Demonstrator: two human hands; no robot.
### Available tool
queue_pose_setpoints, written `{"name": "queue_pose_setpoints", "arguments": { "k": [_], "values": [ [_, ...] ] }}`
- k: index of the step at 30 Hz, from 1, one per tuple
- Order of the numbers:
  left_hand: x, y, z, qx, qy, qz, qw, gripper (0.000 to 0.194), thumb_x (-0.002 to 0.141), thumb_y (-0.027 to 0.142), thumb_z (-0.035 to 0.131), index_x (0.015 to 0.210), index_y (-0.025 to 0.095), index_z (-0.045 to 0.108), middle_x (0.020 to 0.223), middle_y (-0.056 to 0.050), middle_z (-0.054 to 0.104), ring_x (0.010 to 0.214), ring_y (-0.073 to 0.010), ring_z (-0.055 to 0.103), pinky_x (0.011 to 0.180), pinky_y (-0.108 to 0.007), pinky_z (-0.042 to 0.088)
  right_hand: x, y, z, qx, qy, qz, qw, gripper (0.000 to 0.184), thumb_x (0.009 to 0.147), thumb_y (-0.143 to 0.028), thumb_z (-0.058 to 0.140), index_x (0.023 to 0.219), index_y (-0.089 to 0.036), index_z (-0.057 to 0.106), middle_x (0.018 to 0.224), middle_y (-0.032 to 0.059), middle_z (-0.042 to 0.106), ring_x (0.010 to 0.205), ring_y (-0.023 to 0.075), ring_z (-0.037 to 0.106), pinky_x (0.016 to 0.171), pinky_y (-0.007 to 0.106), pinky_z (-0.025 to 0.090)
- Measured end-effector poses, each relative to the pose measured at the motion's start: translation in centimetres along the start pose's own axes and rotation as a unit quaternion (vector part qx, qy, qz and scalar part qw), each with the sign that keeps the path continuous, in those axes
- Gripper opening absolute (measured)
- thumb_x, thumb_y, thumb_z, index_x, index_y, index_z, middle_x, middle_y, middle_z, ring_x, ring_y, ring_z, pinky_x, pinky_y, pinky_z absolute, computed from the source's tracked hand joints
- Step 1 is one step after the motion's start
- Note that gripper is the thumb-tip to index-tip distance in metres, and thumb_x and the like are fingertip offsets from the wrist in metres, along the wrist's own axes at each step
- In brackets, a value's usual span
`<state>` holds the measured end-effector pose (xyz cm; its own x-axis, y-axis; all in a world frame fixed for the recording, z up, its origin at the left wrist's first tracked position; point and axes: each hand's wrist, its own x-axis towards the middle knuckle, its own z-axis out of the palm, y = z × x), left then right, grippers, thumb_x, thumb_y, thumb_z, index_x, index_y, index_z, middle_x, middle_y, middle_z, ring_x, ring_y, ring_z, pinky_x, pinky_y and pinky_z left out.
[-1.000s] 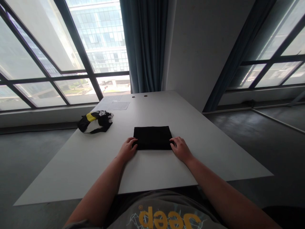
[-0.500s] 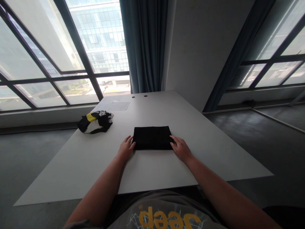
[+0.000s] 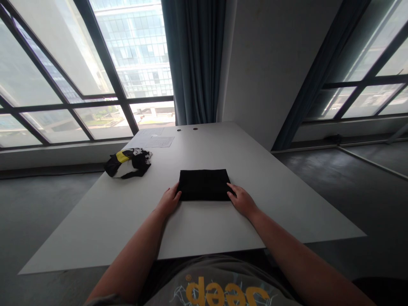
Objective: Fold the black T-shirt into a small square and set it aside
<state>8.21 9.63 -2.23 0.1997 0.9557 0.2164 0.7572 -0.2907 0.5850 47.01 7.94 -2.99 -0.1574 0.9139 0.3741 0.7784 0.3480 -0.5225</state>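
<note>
A black rectangle that looks like folded cloth (image 3: pixel 204 185) lies flat on the white table (image 3: pixel 204 229) in front of me. At its left edge is my left hand (image 3: pixel 168 199), thumb near the lower corner and fingers curled against the side. My right hand (image 3: pixel 242 200) grips the opposite edge, its thumb and forefinger resting on the black surface. Some fingertips of both hands are hidden by the cloth or by the hands themselves.
A crumpled black, white and yellow bundle (image 3: pixel 129 163), perhaps a bag or clothing, sits at the table's left edge. Behind it lie sheets of paper (image 3: pixel 160 141). Two round holes (image 3: pixel 195 128) mark the far end, near a blue curtain (image 3: pixel 195 63) and windows.
My left fingers have closed in a little around the left edge of the black cloth. The cloth itself stays in nearly the same place, and my right hand has barely moved.
</note>
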Motion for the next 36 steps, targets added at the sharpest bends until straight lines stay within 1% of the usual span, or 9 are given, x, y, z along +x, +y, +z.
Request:
{"name": "queue_pose_setpoints", "arguments": {
  "k": [4,7,10,13,18,23,29,33,36],
  "values": [
    [-0.1,0.2,-0.2,-0.004,0.002,0.004,1.000,0.065,0.101,0.038,0.046,0.163,0.021,0.036,0.149,-0.013,0.061,0.138,-0.0294,0.057,0.120,-0.051,0.038,0.1,0.1,0.1,0.015,0.013,-0.001,1.000,0.051,0.100,-0.040,0.048,0.146,-0.021,0.060,0.137,0.0141,0.068,0.131,0.0304,0.060,0.115,0.053,0.045],
    [0.0,-0.1,0.0,-0.001,0.005,0.019,1.000,0.061,0.103,0.041,0.043,0.161,0.021,0.041,0.150,-0.013,0.061,0.138,-0.0295,0.056,0.116,-0.049,0.042,0.4,0.5,0.3,0.022,0.001,-0.002,1.000,0.051,0.101,-0.042,0.046,0.148,-0.025,0.059,0.139,0.0121,0.067,0.133,0.0298,0.058,0.116,0.053,0.044],
    [0.2,-0.4,0.2,0.006,0.007,0.021,1.000,0.056,0.105,0.043,0.037,0.156,0.023,0.049,0.151,-0.012,0.060,0.143,-0.0291,0.052,0.121,-0.051,0.036,1.0,1.0,0.4,0.018,-0.029,-0.004,0.999,0.052,0.103,-0.045,0.044,0.148,-0.026,0.059,0.143,0.0105,0.065,0.137,0.0307,0.055,0.118,0.055,0.040],
    [0.9,-0.5,0.1,0.013,-0.006,0.006,1.000,0.053,0.107,0.044,0.034,0.154,0.027,0.051,0.154,-0.009,0.057,0.149,-0.0284,0.045,0.126,-0.056,0.026,2.0,1.6,0.1,0.028,-0.050,-0.006,0.998,0.051,0.103,-0.046,0.044,0.147,-0.028,0.060,0.145,0.0096,0.064,0.138,0.0307,0.054,0.119,0.056,0.038],
    [3.4,-0.6,-0.7,0.002,-0.035,0.017,0.999,0.054,0.108,0.046,0.028,0.156,0.031,0.049,0.154,-0.005,0.058,0.148,-0.0240,0.047,0.128,-0.054,0.021,4.5,2.4,-0.5,0.089,-0.081,-0.006,0.993,0.052,0.105,-0.049,0.039,0.149,-0.029,0.058,0.149,0.0066,0.061,0.141,0.0275,0.053,0.122,0.053,0.036],
    [6.3,-1.1,-0.7,0.023,-0.052,0.019,0.998,0.055,0.108,0.048,0.029,0.157,0.031,0.047,0.156,-0.005,0.056,0.151,-0.0230,0.043,0.128,-0.053,0.019,7.2,3.1,-0.3,0.165,-0.084,0.041,0.982,0.052,0.104,-0.053,0.041,0.146,-0.029,0.061,0.151,0.0049,0.060,0.144,0.0271,0.051,0.124,0.052,0.034],
    [8.6,-1.4,-0.5,0.019,-0.032,0.016,0.999,0.053,0.108,0.048,0.030,0.154,0.033,0.052,0.153,-0.004,0.058,0.148,-0.0251,0.047,0.127,-0.053,0.022,10.2,3.4,-0.3,0.234,-0.071,0.071,0.967,0.047,0.100,-0.050,0.049,0.137,-0.027,0.066,0.147,0.0059,0.064,0.140,0.0255,0.055,0.124,0.048,0.033],
    [9.4,-1.1,-0.7,0.027,-0.025,0.011,0.999,0.052,0.108,0.048,0.030,0.151,0.033,0.055,0.148,-0.005,0.064,0.143,-0.0256,0.052,0.127,-0.054,0.024,12.1,3.1,-0.5,0.300,-0.090,0.107,0.944,0.043,0.093,-0.046,0.058,0.129,-0.025,0.070,0.137,0.0057,0.070,0.133,0.0261,0.059,0.122,0.049,0.036],
    [9.7,-1.0,-0.7,0.032,-0.016,0.008,0.999,0.051,0.108,0.046,0.032,0.152,0.033,0.053,0.145,-0.004,0.066,0.142,-0.0258,0.053,0.127,-0.053,0.025,13.2,2.6,-0.3,0.392,-0.098,0.125,0.906,0.041,0.093,-0.045,0.058,0.127,-0.024,0.070,0.127,0.0050,0.074,0.126,0.0250,0.064,0.117,0.047,0.043]
  ]
}}
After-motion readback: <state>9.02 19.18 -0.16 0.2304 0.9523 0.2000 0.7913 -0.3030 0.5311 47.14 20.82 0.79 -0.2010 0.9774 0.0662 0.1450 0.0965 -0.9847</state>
